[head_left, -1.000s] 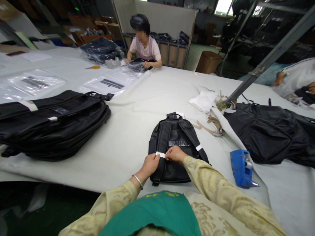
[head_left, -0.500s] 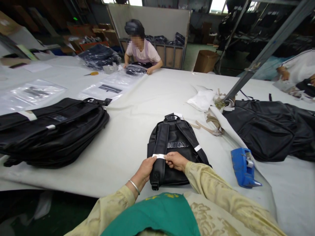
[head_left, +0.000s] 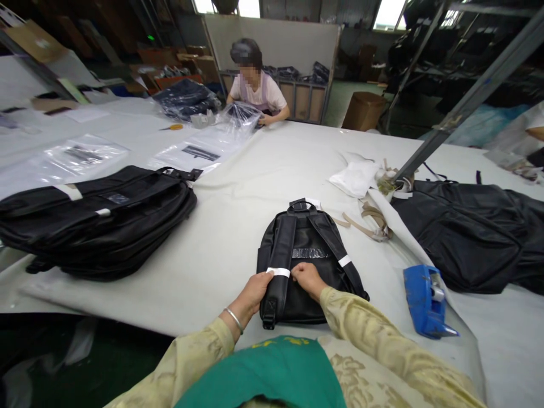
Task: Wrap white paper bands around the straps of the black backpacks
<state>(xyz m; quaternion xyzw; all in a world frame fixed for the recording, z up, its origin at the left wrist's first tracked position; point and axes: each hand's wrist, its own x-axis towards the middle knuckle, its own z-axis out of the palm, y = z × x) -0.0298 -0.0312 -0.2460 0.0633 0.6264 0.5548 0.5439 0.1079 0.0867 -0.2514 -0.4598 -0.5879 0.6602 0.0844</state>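
Observation:
A black backpack [head_left: 310, 294] lies on the table in front of me, its shoulder straps facing up and its top handle pointing away. Round its left shoulder strap [head_left: 284, 238] goes a white paper band [head_left: 279, 272]. My left hand [head_left: 257, 288] pinches the left end of this band at the strap's edge. Just beyond the band's right end, my right hand [head_left: 309, 279] has its fingers pressed together over the back panel; whatever they hold is hidden. Another white band [head_left: 344, 260] sits on the right shoulder strap.
Stacked black backpacks [head_left: 97, 226] lie at left, more black bags [head_left: 471, 232] at right. A blue tape dispenser [head_left: 425, 300] stands right of my backpack. Beige strips [head_left: 369, 226] and a metal post [head_left: 459, 107] are behind it. Across the table a person [head_left: 257, 85] handles a plastic bag.
My right hand has moved slightly right, off the band's end, while my left hand stays on it. The view has shifted a little. The person opposite has raised the clear plastic.

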